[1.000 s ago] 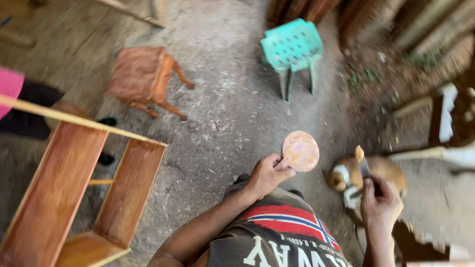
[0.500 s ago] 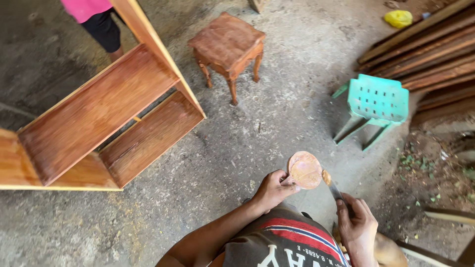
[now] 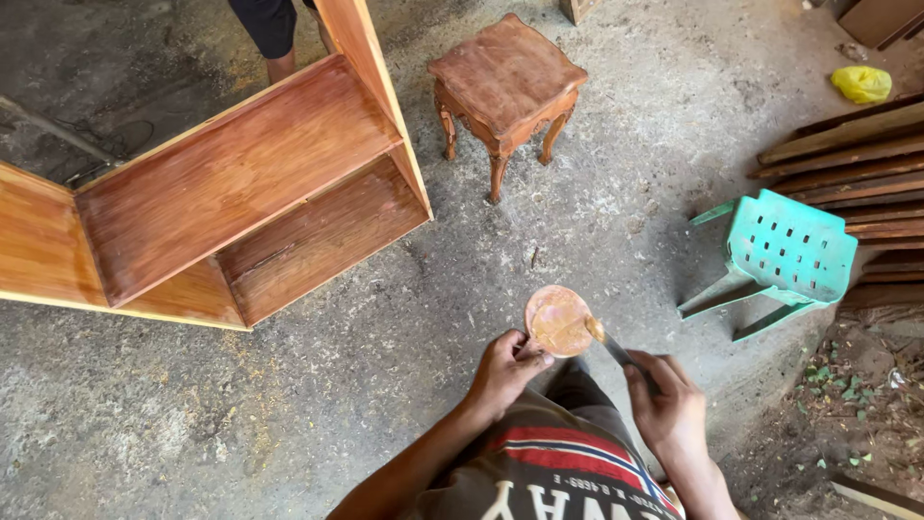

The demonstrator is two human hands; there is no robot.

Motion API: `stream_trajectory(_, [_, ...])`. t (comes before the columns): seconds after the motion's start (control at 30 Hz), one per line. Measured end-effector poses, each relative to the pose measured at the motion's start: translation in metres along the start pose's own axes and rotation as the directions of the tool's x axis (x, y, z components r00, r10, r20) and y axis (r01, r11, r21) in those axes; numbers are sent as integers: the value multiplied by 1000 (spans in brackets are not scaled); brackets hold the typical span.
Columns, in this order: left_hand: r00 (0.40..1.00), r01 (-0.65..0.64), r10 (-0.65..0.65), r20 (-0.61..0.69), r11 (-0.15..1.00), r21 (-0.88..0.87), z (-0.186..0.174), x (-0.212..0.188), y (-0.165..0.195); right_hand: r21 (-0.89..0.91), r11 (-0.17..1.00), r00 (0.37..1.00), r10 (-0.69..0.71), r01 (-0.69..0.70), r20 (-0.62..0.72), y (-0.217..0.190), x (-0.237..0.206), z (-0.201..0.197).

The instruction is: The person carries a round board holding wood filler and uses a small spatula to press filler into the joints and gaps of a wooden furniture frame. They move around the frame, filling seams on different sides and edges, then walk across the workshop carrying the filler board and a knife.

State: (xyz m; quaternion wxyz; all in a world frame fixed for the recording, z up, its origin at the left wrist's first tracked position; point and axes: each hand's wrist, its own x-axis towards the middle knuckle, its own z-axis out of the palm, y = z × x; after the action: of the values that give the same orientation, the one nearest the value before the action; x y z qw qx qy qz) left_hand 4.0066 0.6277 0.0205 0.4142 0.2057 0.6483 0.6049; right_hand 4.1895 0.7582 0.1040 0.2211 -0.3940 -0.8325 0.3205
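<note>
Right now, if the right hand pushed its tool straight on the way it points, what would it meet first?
The right hand aims its putty knife up-left, so it probably meets the paste-covered round lid held by the left hand; its tip seems already there.

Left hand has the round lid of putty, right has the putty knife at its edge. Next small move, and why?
Probably draw the putty knife across the round lid to load its tip. The right hand holds the blade at the lid's right edge, touching the brownish putty, and the left hand tilts the lid toward it.
</note>
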Motion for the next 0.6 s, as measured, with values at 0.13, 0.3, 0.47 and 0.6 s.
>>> stream_trajectory(0.13, [997, -41, 37, 63, 998, 54, 19, 40, 4, 55, 997, 998, -61, 60, 21, 23, 40, -7])
stream_trajectory(0.3, [951, 101, -110, 290, 994, 47, 93, 117, 27, 154, 988, 980, 22, 9, -197, 83, 72, -54])
stream_trajectory(0.47, [742, 88, -260, 618, 952, 295, 158, 170, 34, 203, 948, 786, 316, -244, -532, 129, -1, -84])
stream_trajectory(0.6, [481, 21, -391, 785, 900, 436, 212, 172, 6, 237, 803, 432, 514, -547, -741, 126, -116, -69])
